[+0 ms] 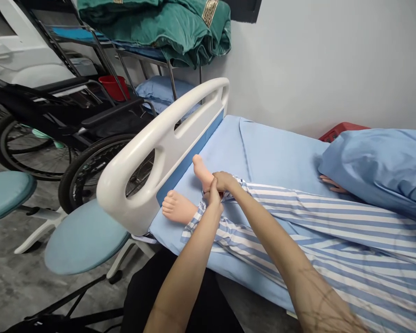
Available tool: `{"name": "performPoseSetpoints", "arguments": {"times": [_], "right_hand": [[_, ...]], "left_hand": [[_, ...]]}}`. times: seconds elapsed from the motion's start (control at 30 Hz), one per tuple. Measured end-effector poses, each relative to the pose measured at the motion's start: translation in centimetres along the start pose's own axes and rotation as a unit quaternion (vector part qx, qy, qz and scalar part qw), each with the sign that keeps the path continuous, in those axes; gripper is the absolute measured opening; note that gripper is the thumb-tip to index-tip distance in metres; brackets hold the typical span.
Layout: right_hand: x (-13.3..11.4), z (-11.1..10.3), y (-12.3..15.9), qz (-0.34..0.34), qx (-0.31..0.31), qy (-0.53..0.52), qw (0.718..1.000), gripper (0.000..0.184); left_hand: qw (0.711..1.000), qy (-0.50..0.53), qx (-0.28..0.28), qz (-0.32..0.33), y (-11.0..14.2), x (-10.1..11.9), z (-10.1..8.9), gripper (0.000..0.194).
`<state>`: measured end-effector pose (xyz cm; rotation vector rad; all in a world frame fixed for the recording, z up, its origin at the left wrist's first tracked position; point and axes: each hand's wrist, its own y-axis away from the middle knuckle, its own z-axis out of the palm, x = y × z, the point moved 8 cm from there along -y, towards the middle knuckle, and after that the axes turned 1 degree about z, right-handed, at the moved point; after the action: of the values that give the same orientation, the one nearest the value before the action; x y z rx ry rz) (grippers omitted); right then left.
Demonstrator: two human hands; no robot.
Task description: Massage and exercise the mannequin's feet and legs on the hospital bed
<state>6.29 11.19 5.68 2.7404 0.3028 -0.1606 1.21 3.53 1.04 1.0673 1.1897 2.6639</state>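
A manikin lies on a hospital bed in blue-and-white striped pyjama trousers (333, 222), with its bare foot (201, 172) and other bare foot (177, 207) toward the side rail. My left hand (213, 196) is shut around the raised leg's ankle at the trouser cuff. My right hand (223, 181) sits just beyond it, with its fingers curled over the same ankle and cuff. The ankle is mostly hidden by my hands. A manikin hand (333, 184) shows beside a blue cloth cover (377, 171), which hides the upper body.
A white bed rail (159, 148) runs along the blue mattress sheet (229, 148). Beyond it stand a black wheelchair (72, 106) and a teal stool (85, 238). A metal rack holds green bedding (159, 27), a blue pillow (162, 90) and a red bucket (113, 87).
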Motion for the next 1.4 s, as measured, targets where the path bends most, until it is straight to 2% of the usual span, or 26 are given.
{"name": "performPoseSetpoints", "arguments": {"times": [0.3,0.5,0.73,0.83,0.97,1.1,1.2,1.4], "right_hand": [[-0.3,-0.4,1.8,0.029,0.062,0.041,0.997,0.066],[-0.5,-0.3,2.2,0.035,0.068,0.044,0.996,0.064],[-0.1,-0.1,0.8,0.022,0.025,0.024,0.999,0.062],[0.0,0.2,-0.2,0.001,-0.014,0.001,1.0,0.062],[-0.2,0.8,-1.2,-0.029,-0.068,-0.017,0.997,0.056],[-0.3,1.0,-1.6,-0.046,-0.08,-0.038,0.995,0.051],[0.0,0.8,-1.4,-0.034,-0.06,-0.036,0.997,0.051],[0.0,-0.1,0.4,0.0,0.034,0.028,0.999,0.053]], "left_hand": [[1.0,-0.025,-0.01,-0.009,0.2,-0.1,0.0,0.025],[1.0,-0.027,-0.005,-0.004,-0.3,-0.4,-0.2,0.029],[1.0,-0.012,0.005,-0.003,-0.7,-0.6,-0.3,0.025],[1.0,-0.008,-0.002,0.0,-0.6,-0.5,-0.2,0.024],[1.0,-0.006,0.017,-0.005,-0.6,-0.4,-0.4,0.027],[1.0,0.008,0.024,-0.011,-0.6,-0.4,-0.4,0.025],[1.0,0.004,0.029,-0.008,-0.5,-0.4,-0.6,0.026],[1.0,0.001,0.018,-0.008,-0.5,-0.6,-0.6,0.026]]}}
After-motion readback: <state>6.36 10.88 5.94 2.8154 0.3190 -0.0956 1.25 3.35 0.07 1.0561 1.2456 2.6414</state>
